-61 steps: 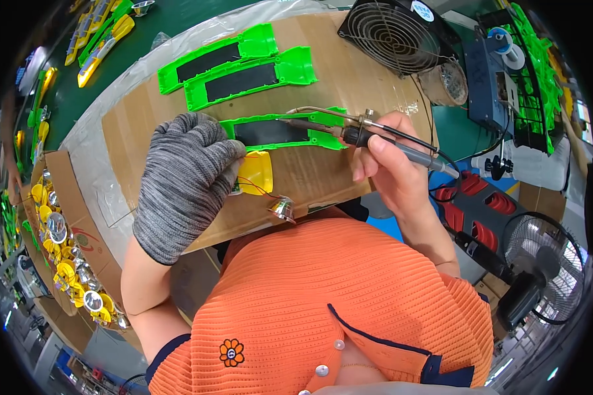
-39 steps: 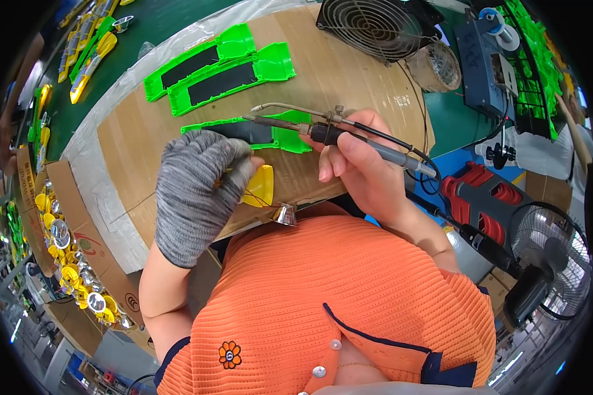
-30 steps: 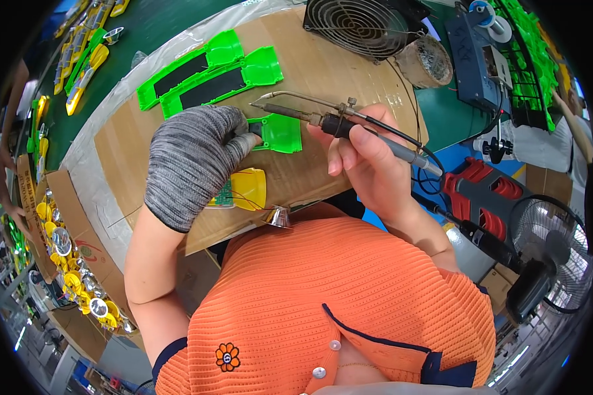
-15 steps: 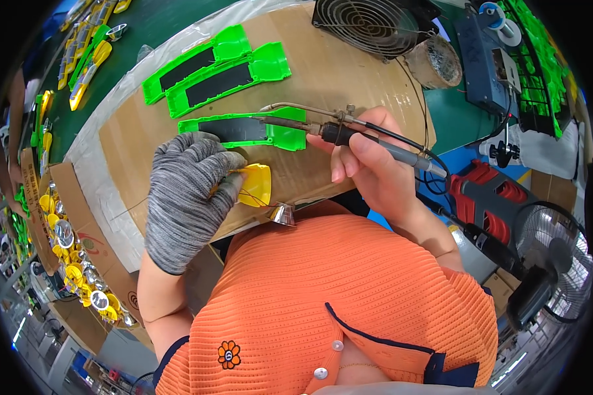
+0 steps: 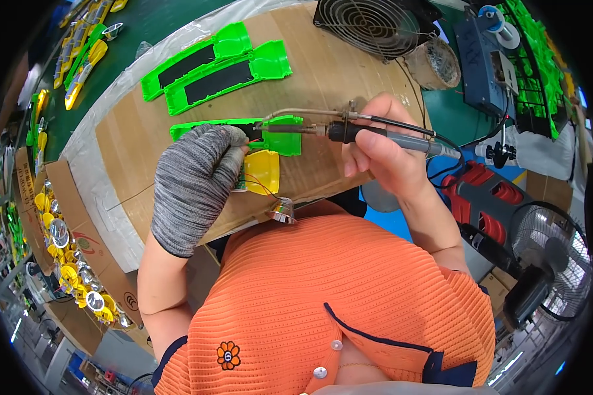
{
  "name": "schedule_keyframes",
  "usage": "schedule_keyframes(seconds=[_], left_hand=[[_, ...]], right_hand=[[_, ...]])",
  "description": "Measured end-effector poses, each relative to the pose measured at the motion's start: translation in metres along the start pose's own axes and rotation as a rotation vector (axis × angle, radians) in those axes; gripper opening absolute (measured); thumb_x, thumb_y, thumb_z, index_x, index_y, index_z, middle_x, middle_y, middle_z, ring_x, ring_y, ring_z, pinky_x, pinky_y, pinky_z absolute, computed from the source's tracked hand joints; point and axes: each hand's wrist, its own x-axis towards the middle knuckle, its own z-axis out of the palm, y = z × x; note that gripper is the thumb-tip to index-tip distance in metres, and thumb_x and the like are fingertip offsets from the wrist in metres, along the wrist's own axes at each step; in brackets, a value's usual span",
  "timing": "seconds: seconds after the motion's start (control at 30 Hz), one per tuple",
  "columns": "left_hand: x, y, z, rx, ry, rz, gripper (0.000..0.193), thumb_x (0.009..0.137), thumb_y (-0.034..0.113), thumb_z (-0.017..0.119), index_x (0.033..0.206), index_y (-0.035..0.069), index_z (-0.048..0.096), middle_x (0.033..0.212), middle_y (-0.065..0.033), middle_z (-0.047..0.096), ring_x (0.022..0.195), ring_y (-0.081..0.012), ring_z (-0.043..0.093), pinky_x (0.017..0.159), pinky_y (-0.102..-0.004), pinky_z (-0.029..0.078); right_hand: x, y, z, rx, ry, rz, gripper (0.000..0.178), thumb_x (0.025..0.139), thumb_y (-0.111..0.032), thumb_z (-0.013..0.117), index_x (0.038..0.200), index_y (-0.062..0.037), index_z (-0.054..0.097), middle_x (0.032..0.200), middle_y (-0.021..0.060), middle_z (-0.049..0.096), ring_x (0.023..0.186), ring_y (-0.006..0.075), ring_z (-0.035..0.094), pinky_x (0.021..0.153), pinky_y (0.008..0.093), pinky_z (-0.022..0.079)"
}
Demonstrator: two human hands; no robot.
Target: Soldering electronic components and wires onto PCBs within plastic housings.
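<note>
My left hand (image 5: pixel 197 187), in a grey knit glove, is closed in a pinch over the near green plastic housing (image 5: pixel 284 139). A bit of thin red wire shows at its fingertips. Under that hand lies a yellow plastic part (image 5: pixel 263 170), with thin wires running to a silver reflector cup (image 5: pixel 282 210) by the cardboard's near edge. My bare right hand (image 5: pixel 392 155) is closed around the grey handle of a soldering iron (image 5: pixel 402 141). A thin metal feed tube (image 5: pixel 310 111) runs along the iron. Its tip points left, over the housing close to my left fingertips.
Two green housings with black panels (image 5: pixel 217 80) lie farther off on the cardboard (image 5: pixel 329 72). A black fan (image 5: pixel 369 26), a round container (image 5: pixel 435 64) and a blue soldering unit (image 5: pixel 484 62) stand at the back right. Left, a carton (image 5: pixel 89 230) adjoins several yellow parts with reflectors.
My left hand has shifted from the yellow part's edge up to the housing. The yellow part now lies lower beside it, its wires showing. The iron has moved slightly right.
</note>
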Motion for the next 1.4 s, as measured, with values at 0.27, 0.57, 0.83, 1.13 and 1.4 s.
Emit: schedule_keyframes(seconds=[0.27,0.57,0.83,1.13,1.4], left_hand=[[0.017,0.01,-0.008,0.437,-0.153,0.125,0.011,0.084,0.009,0.067,0.093,0.004,0.07,0.082,-0.0149,0.065,0.078,-0.0334,0.064,0.071,-0.0394,0.051],[0.027,0.018,-0.01,0.391,-0.165,0.127,0.011,0.081,0.01,0.068,0.09,0.005,0.07,0.078,-0.0152,0.063,0.075,-0.0334,0.063,0.07,-0.0416,0.052],[0.032,0.022,-0.01,0.513,-0.269,0.074,0.01,0.082,0.013,0.065,0.088,0.005,0.069,0.078,-0.0154,0.064,0.078,-0.0347,0.064,0.072,-0.0432,0.052],[0.037,0.027,-0.01,0.578,-0.329,0.019,0.012,0.082,0.014,0.064,0.089,0.006,0.07,0.08,-0.017,0.065,0.08,-0.0354,0.065,0.075,-0.0444,0.052],[0.038,0.026,-0.01,0.6,-0.328,0.031,0.012,0.082,0.014,0.064,0.087,0.006,0.07,0.078,-0.0172,0.065,0.079,-0.0355,0.065,0.074,-0.0442,0.052]], right_hand=[[0.01,-0.009,-0.003,-0.187,-0.04,0.162,0.016,0.088,-0.004,0.067,0.093,-0.001,0.052,0.072,0.0059,0.062,0.06,0.012,0.063,0.052,0.0245,0.047],[0.014,-0.014,0.002,-0.3,-0.039,0.216,0.017,0.088,-0.007,0.07,0.093,-0.0014,0.055,0.074,0.0042,0.065,0.061,0.0092,0.064,0.053,0.0227,0.046],[0.014,-0.014,0.006,-0.37,-0.023,0.225,0.017,0.088,-0.01,0.07,0.092,-0.0016,0.056,0.075,0.0043,0.066,0.061,0.0096,0.064,0.054,0.0229,0.047],[0.01,-0.011,0.006,-0.323,-0.025,0.165,0.012,0.089,-0.003,0.063,0.093,-0.0007,0.052,0.069,0.0061,0.061,0.054,0.0131,0.059,0.048,0.0249,0.043],[-0.003,0.008,0.015,-0.014,0.139,0.074,0.013,0.097,-0.008,0.054,0.106,-0.0084,0.047,0.065,0.0023,0.05,0.06,0.017,0.058,0.101,0.0553,0.045]])
